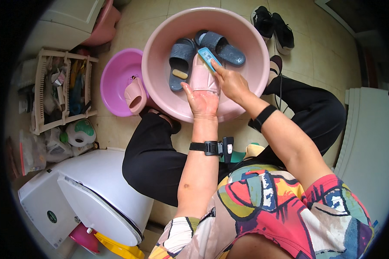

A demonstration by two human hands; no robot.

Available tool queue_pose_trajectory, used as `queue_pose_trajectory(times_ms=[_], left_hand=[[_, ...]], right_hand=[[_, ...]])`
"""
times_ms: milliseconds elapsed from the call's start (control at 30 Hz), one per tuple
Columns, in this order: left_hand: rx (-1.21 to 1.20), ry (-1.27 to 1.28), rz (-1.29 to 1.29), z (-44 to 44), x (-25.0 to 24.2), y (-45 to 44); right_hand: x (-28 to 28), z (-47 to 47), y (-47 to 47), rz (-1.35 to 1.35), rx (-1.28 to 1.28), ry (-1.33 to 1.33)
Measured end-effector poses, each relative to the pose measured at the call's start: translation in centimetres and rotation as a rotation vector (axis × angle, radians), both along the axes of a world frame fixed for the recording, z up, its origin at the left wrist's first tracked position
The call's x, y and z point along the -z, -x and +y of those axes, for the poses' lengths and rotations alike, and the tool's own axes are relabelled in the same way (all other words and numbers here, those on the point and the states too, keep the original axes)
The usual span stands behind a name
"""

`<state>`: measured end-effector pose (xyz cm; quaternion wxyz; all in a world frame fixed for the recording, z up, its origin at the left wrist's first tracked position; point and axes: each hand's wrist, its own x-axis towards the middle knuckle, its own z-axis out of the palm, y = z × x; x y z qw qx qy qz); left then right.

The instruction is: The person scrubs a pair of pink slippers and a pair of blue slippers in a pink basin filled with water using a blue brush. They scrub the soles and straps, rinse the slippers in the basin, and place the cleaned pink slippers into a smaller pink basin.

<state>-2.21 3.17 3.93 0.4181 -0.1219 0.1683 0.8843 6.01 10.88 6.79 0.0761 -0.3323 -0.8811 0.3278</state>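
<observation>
My left hand (203, 103), palm up, has its fingers inside a pink slide slipper (205, 77) and holds it over a large pink basin (253, 39). In my right hand (232, 83) is a blue-backed scrub brush (208, 58), its bristles against the toe end of that slipper. Two dark blue slides lie in the basin. One slide (183, 53) is at the left with a yellowish bar of soap (180, 74) on its footbed; the other slide (222, 47) is at the upper right. My left fingertips are hidden under the slipper's strap.
A purple basin (111, 87) touches the large one, with another pink slipper (136, 95) leaning at its rim. Black shoes (274, 27) stand at the upper right. At the left are a plastic rack (63, 87), bottles (81, 132) and a white toilet (100, 194).
</observation>
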Motion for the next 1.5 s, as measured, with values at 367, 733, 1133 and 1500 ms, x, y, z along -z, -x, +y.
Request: queue_pose_trajectory(times_ms=[367, 733, 1133, 1500], left_hand=[[-0.001, 0.244, 0.175, -0.3, 0.6, -0.3], [0.197, 0.41, 0.531, -1.8, -0.2, -1.2], [0.374, 0.754, 1.109, -3.6, 0.1, -0.4], [0.563, 1.075, 1.172, -5.2, 0.5, 0.2]], right_hand=[[-1.1, -0.8, -0.5, -0.158, -0.131, -0.04], [-2.9, -0.5, -0.7, -0.125, -0.11, -0.033], [-2.6, 2.1, -0.5, -0.094, -0.095, 0.028], [-0.2, 3.4, 0.9, -0.157, -0.058, 0.216]])
